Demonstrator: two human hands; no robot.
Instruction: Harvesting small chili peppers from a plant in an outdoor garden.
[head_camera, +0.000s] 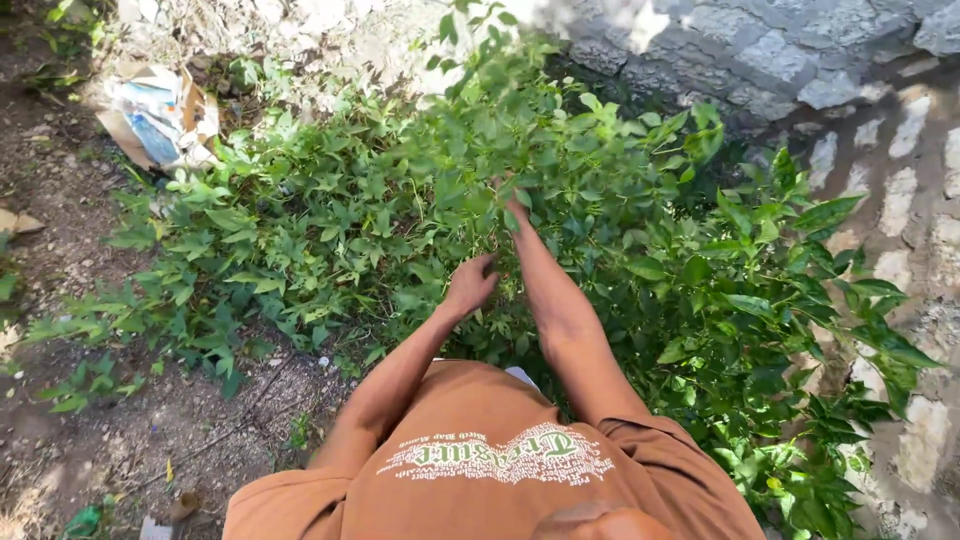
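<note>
Left hand (470, 285) low in bush (560, 200), fingers curled among stems, parting foliage for access. Right hand (512, 208) reaches deeper; fingers leaf-hidden, grip cannot be told. Bush beside stone wall (760, 50).

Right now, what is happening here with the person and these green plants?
A person in a brown shirt bends over a dense green bush growing beside a stone wall. The left hand is lower down among the leaves, fingers curled on the stems. The right hand reaches deeper and is mostly hidden by foliage, so its grip cannot be seen. Some crumpled paper litter lies on the bare soil at the upper left.
</note>
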